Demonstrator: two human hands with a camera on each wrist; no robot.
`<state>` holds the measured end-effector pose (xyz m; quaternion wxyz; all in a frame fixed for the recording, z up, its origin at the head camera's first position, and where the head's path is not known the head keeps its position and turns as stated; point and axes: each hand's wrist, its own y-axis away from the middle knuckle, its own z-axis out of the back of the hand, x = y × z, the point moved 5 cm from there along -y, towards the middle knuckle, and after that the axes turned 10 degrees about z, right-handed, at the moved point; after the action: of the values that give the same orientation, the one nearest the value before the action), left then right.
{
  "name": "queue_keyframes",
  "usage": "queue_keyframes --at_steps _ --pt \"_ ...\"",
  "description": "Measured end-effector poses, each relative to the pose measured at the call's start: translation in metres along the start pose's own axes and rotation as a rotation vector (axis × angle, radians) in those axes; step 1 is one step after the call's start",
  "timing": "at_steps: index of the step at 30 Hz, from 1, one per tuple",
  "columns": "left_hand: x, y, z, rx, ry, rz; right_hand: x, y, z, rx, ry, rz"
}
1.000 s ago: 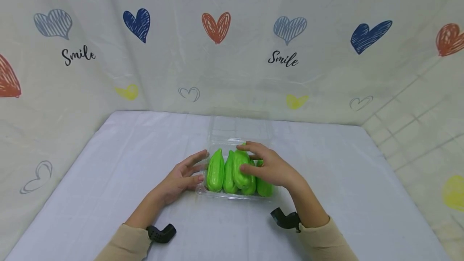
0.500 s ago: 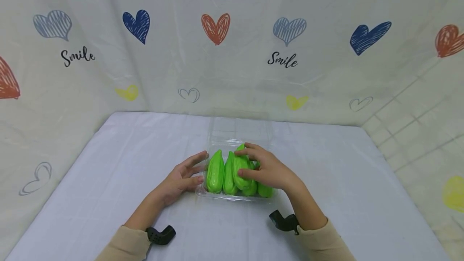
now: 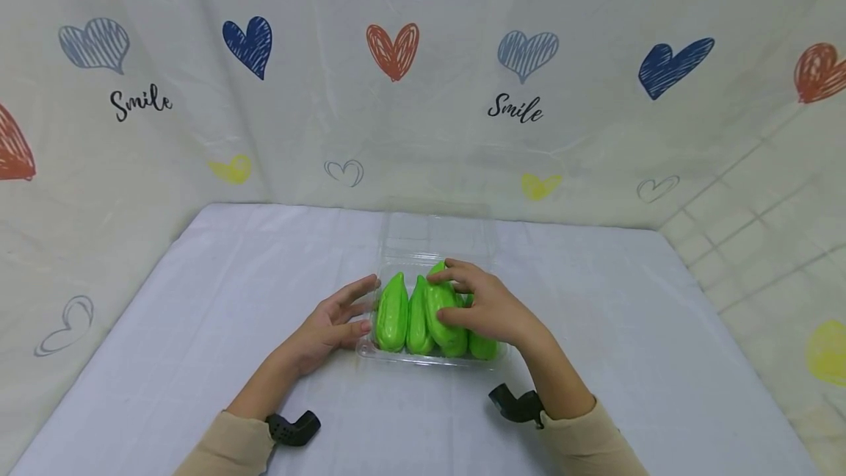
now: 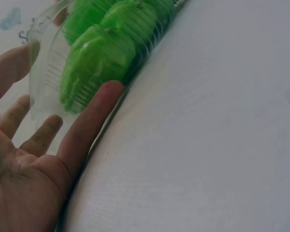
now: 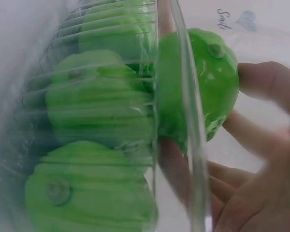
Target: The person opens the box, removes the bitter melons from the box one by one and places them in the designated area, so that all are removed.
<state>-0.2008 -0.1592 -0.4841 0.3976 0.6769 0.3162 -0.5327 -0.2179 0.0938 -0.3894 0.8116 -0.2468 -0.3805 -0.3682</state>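
Note:
A clear plastic clamshell box (image 3: 429,361) stands on the table with several bright green, ridged bitter melons (image 3: 393,314) lying side by side in it. My right hand (image 3: 492,308) holds one bitter melon (image 3: 440,314) on top of the row, thumb on the near side and fingers on the far side. Seen from the right wrist, this held melon (image 5: 215,77) sits above the others, partly behind the box's rim. My left hand (image 3: 324,330) rests against the box's left wall, fingers spread and relaxed. In the left wrist view, its thumb (image 4: 94,116) lies along the lower wall.
The box's clear lid (image 3: 438,237) is folded back behind it, towards the backdrop (image 3: 423,131) printed with hearts. A white cloth (image 3: 595,314) covers the table. Black wrist cameras (image 3: 294,428) sit at both cuffs.
My right hand has shifted slightly left and nearer. The held bitter melon's near end has swung right, over the melon beneath it. My left hand stays in place on the box.

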Motion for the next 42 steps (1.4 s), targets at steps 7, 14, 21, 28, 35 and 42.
queue_keyframes --at_steps 7,14,21,28,35,42 --pt "0.0 0.0 0.0 0.003 0.003 -0.002 -0.001 0.0 0.003 -0.019 0.012 -0.01" --pt "0.0 0.0 -0.001 0.004 0.008 0.003 0.0 0.002 0.007 -0.036 0.015 -0.013" --pt "0.0 -0.001 -0.001 0.001 0.017 0.004 -0.001 0.006 0.021 -0.076 -0.006 -0.021" --pt "-0.001 0.0 -0.001 -0.006 0.014 -0.004 -0.002 0.011 0.039 -0.124 -0.016 -0.021" --pt "-0.001 0.0 -0.001 -0.007 0.011 -0.004 -0.007 0.014 0.051 -0.149 -0.018 -0.029" --pt "0.0 0.0 -0.001 -0.003 0.009 -0.004 -0.012 0.017 0.061 -0.185 -0.021 -0.034"
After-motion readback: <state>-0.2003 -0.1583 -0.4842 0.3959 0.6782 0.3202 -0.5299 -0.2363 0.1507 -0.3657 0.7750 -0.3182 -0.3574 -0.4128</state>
